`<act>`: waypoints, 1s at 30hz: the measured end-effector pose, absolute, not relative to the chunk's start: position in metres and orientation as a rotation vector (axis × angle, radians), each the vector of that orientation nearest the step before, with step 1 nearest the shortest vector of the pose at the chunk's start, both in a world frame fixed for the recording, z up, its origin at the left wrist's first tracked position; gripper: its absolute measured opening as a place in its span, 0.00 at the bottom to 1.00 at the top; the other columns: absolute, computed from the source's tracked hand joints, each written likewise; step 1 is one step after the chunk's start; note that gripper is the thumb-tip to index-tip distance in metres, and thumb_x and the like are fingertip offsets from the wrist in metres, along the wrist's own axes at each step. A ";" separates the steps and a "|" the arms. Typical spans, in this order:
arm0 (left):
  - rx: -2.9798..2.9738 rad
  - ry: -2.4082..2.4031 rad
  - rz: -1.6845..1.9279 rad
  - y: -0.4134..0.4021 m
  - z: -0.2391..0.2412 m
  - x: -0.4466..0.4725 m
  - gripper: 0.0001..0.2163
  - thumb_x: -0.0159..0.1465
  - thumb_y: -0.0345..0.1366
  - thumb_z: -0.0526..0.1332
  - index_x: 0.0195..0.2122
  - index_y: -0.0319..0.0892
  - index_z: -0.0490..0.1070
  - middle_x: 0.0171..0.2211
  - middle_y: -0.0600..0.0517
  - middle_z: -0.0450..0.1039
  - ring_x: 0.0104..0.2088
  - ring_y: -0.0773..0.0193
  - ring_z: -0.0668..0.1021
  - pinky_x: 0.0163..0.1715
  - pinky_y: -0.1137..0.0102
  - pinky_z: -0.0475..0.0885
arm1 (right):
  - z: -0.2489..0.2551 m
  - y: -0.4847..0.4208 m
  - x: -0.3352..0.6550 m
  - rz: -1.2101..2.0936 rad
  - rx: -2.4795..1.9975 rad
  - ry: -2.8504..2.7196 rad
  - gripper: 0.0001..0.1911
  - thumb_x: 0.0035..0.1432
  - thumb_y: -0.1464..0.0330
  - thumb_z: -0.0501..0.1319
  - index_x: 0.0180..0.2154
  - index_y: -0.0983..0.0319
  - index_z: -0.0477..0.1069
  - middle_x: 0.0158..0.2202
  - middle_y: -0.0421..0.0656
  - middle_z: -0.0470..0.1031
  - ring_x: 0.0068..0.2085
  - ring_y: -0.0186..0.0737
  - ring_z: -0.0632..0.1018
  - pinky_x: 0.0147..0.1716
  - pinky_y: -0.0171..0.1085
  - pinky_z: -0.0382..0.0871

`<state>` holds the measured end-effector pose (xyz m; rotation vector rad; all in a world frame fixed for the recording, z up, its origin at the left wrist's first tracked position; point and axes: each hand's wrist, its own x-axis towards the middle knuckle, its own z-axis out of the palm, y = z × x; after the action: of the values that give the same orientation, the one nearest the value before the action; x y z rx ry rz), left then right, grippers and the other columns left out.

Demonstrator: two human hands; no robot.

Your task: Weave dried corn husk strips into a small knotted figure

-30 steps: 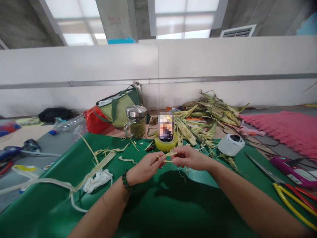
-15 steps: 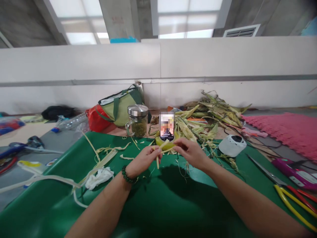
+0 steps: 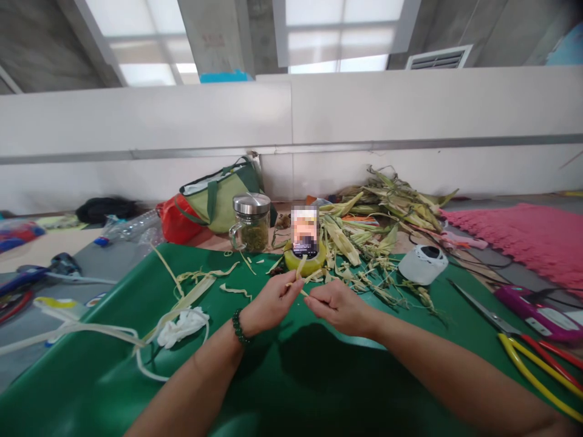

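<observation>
My left hand [image 3: 269, 301], with a dark bead bracelet on the wrist, and my right hand [image 3: 339, 306] meet over a green sheet [image 3: 291, 388]. Both pinch a thin pale strip of corn husk [image 3: 301, 280] between thumb and fingertips. The strip sticks up and out between the two hands. Just behind them a phone [image 3: 305, 232] stands upright in a yellow tape roll [image 3: 304, 264].
A pile of corn husks [image 3: 387, 212] lies at the back right, with loose strips [image 3: 195, 285] on the left of the sheet. A glass jar with a metal lid [image 3: 249, 223], a green bag [image 3: 218, 194], a white roll [image 3: 422, 264], scissors and yellow-red pliers [image 3: 537, 358] lie around.
Both hands dropped slightly toward me and drew closer together, still pinching the husk strip, which now points more upward.
</observation>
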<state>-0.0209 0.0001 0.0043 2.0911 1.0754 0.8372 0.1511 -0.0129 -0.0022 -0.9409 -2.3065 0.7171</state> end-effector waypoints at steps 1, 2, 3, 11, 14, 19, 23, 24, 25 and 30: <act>2.088 1.071 0.836 0.001 0.005 -0.022 0.15 0.64 0.43 0.47 0.22 0.44 0.54 0.22 0.56 0.58 0.25 0.66 0.62 0.27 0.71 0.59 | -0.001 -0.014 0.152 0.688 -0.930 -2.318 0.22 0.60 0.64 0.49 0.16 0.61 0.48 0.15 0.34 0.48 0.18 0.28 0.54 0.20 0.33 0.44; 2.080 1.074 0.842 0.002 0.006 -0.023 0.15 0.64 0.43 0.47 0.22 0.44 0.54 0.22 0.56 0.58 0.25 0.66 0.62 0.28 0.70 0.59 | 0.000 -0.015 0.152 0.663 -0.924 -2.324 0.21 0.60 0.65 0.48 0.17 0.61 0.48 0.16 0.34 0.48 0.19 0.28 0.53 0.21 0.33 0.44; 2.068 1.088 0.852 0.003 0.007 -0.024 0.15 0.64 0.43 0.47 0.21 0.44 0.54 0.22 0.56 0.57 0.25 0.66 0.62 0.27 0.70 0.59 | 0.000 -0.016 0.152 0.648 -0.924 -2.326 0.21 0.60 0.65 0.48 0.17 0.61 0.48 0.16 0.34 0.48 0.19 0.28 0.53 0.21 0.33 0.44; 1.977 0.993 0.777 0.003 0.010 -0.025 0.17 0.64 0.46 0.47 0.22 0.42 0.58 0.23 0.56 0.60 0.26 0.67 0.63 0.28 0.71 0.61 | 0.006 -0.008 0.156 0.801 -0.985 -2.310 0.22 0.61 0.62 0.48 0.17 0.61 0.48 0.16 0.34 0.48 0.19 0.28 0.54 0.20 0.32 0.44; 2.116 1.027 0.768 0.003 0.011 -0.029 0.16 0.64 0.44 0.46 0.21 0.43 0.55 0.21 0.57 0.56 0.25 0.68 0.61 0.27 0.71 0.59 | 0.008 -0.012 0.158 0.799 -0.934 -2.357 0.22 0.61 0.61 0.48 0.17 0.61 0.48 0.16 0.34 0.48 0.19 0.28 0.54 0.20 0.32 0.44; 2.181 1.084 0.737 0.010 0.011 -0.036 0.16 0.65 0.41 0.45 0.22 0.42 0.56 0.22 0.57 0.57 0.25 0.68 0.62 0.28 0.71 0.59 | 0.009 -0.013 0.162 0.672 -0.948 -2.423 0.22 0.62 0.63 0.47 0.17 0.62 0.49 0.16 0.34 0.50 0.19 0.28 0.55 0.21 0.32 0.45; 2.192 1.076 0.648 0.010 0.006 -0.031 0.15 0.65 0.41 0.47 0.22 0.42 0.57 0.22 0.57 0.57 0.25 0.68 0.62 0.26 0.72 0.59 | 0.016 0.001 0.176 0.445 -1.145 -2.284 0.20 0.60 0.55 0.53 0.23 0.62 0.64 0.20 0.37 0.64 0.23 0.32 0.64 0.24 0.32 0.51; 2.204 1.048 0.606 0.008 0.004 -0.028 0.15 0.65 0.41 0.48 0.23 0.41 0.59 0.22 0.57 0.58 0.25 0.68 0.62 0.26 0.73 0.59 | 0.017 0.004 0.179 0.362 -1.150 -2.222 0.19 0.58 0.53 0.55 0.28 0.62 0.66 0.25 0.40 0.68 0.27 0.34 0.67 0.26 0.32 0.54; 2.218 1.015 0.564 0.006 0.003 -0.025 0.15 0.65 0.41 0.49 0.24 0.41 0.61 0.22 0.57 0.60 0.25 0.68 0.63 0.26 0.73 0.60 | 0.017 0.007 0.180 0.311 -1.124 -2.191 0.20 0.57 0.51 0.56 0.32 0.63 0.68 0.30 0.42 0.71 0.31 0.37 0.69 0.29 0.32 0.56; 2.293 0.937 0.503 -0.005 -0.001 -0.012 0.16 0.67 0.41 0.47 0.29 0.39 0.67 0.26 0.53 0.68 0.28 0.66 0.68 0.30 0.73 0.64 | 0.005 0.007 0.171 0.411 -0.964 -2.347 0.24 0.63 0.56 0.48 0.20 0.62 0.62 0.19 0.38 0.63 0.22 0.31 0.64 0.23 0.32 0.51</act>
<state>-0.0116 -0.0050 -0.0014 2.2934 0.9369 0.5032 0.1711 0.0074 0.0047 -0.9637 -2.3472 0.4105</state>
